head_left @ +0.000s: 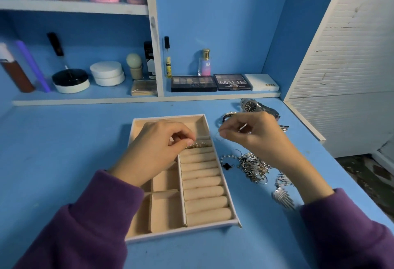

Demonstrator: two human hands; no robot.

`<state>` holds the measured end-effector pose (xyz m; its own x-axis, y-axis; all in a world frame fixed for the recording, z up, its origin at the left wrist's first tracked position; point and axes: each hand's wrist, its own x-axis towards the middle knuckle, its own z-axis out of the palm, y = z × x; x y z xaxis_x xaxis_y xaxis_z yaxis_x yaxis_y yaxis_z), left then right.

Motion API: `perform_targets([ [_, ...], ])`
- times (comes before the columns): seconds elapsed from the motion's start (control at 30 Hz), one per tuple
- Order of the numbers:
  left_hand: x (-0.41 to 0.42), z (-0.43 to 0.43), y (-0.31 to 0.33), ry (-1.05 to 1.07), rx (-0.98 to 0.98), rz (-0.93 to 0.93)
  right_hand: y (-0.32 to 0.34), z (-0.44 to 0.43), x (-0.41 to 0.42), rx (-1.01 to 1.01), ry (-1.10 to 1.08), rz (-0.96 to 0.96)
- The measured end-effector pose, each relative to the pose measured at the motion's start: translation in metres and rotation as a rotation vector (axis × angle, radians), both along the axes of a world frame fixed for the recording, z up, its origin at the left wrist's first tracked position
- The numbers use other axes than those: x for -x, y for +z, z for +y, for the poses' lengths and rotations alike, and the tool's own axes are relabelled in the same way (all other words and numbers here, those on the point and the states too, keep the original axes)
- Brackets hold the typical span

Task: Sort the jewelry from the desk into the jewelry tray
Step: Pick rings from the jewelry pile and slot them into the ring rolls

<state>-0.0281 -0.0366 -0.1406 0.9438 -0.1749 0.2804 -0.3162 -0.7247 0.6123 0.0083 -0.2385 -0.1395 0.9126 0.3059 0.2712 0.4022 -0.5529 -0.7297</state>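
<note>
A beige velvet jewelry tray (233, 218) lies on the blue desk, with ring rolls along its right side and open compartments on its left. My left hand (157, 149) rests over the tray's upper part, fingertips pinching gold rings (197, 145) at the top ring rolls. My right hand (251, 134) hovers just right of the tray, pinching a thin silver hoop (218, 135) between thumb and forefinger. A tangled pile of silver jewelry (253, 166) lies under my right wrist. A silver wing-shaped piece (283, 198) lies nearer me.
A silver watch (253, 106) and a beaded bracelet (226, 116) lie behind my right hand. Makeup palettes (193, 83), bottles and jars line the shelf at the desk's back. A white slatted panel (341, 76) bounds the desk's right edge.
</note>
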Motion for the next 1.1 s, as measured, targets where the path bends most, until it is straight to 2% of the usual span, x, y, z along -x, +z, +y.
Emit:
perform_targets([
  [0.13,0.001,0.001,-0.004,-0.029,-0.07,-0.005,-0.01,0.018,0.008,0.004,0.127,-0.024],
  [0.27,0.005,0.0,-0.007,-0.086,-0.184,-0.117,-0.019,0.023,0.011,0.088,0.199,-0.139],
  [0.4,0.008,0.001,-0.007,-0.125,-0.278,-0.181,-0.024,0.024,0.014,0.147,0.236,-0.24],
  [0.63,0.009,0.004,-0.01,-0.119,-0.331,-0.295,-0.027,0.024,0.015,0.181,0.23,-0.28],
  [1.1,0.008,0.01,-0.012,-0.124,-0.224,-0.154,-0.027,0.024,0.018,0.158,0.249,-0.248],
])
